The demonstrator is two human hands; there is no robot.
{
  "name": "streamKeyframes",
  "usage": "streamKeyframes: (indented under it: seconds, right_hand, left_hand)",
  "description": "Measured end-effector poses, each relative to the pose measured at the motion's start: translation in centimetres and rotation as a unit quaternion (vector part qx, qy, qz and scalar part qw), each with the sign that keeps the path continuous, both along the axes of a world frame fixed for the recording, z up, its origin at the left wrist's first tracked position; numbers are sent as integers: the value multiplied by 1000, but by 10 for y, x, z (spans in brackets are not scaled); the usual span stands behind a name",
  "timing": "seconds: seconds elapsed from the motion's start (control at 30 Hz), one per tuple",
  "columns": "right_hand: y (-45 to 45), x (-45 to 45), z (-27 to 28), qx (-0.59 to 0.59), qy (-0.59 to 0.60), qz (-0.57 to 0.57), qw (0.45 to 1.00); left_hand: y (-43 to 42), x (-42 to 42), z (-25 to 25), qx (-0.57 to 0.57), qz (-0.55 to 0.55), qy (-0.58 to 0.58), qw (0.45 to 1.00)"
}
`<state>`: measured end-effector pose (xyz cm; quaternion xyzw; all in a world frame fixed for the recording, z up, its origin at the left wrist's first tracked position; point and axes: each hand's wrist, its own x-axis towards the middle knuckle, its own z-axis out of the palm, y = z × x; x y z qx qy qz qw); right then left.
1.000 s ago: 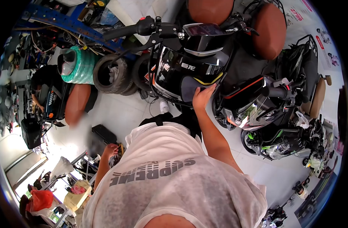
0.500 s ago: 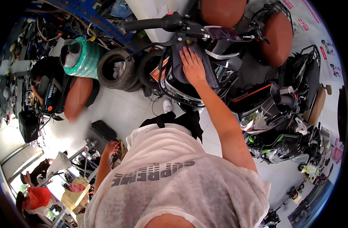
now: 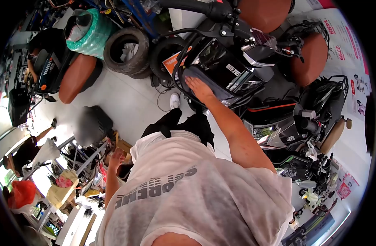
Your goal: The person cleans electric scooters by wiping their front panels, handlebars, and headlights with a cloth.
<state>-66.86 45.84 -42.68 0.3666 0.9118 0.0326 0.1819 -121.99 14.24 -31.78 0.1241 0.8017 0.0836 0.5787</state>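
My right hand (image 3: 199,89) lies flat with its fingers stretched over a dark grey cloth (image 3: 216,89), pressing it against the lower edge of a scooter's glossy black front panel (image 3: 227,65). Pale lettering shows on that panel above the cloth. Handlebar grips, a brake lever and a small display (image 3: 264,40) sit at the scooter's top. Down by my side hangs my left hand (image 3: 117,158), fingers loosely curled and apart, with nothing visible in it; it is nearest to a cardboard box (image 3: 124,146).
Stacked tyres (image 3: 126,51) and a green-wrapped roll (image 3: 91,33) stand at the left. Another scooter with a brown seat (image 3: 78,78) is beyond them, near a person in dark clothing (image 3: 44,43). More scooters (image 3: 282,123) line the right. A black case (image 3: 98,122) rests on the floor.
My right hand and the cloth have slid from the upper part of the front panel down to its lower edge, uncovering the lettering. The camera view has shifted; my left hand still hangs low.
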Motion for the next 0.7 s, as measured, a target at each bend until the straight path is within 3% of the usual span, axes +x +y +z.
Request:
streamKeyframes:
  seconds: [0.2, 0.27, 0.4, 0.5, 0.7]
  right_hand:
    - [-52, 75, 4, -13, 26, 48, 998]
    - [-54, 102, 34, -58, 72, -12, 996]
    - [-46, 147, 80, 62, 128, -91, 986]
    - [-35, 167, 98, 189, 191, -138, 953]
    - [-16, 180, 120, 262, 300, -221, 890]
  left_hand:
    - [-71, 16, -42, -73, -28, -21, 997]
    - [-72, 33, -48, -103, -60, -12, 993]
    - [-65, 55, -70, -64, -14, -26, 998]
    - [-39, 125, -28, -6, -50, 2, 999]
    - [-81, 205, -14, 39, -56, -9, 998]
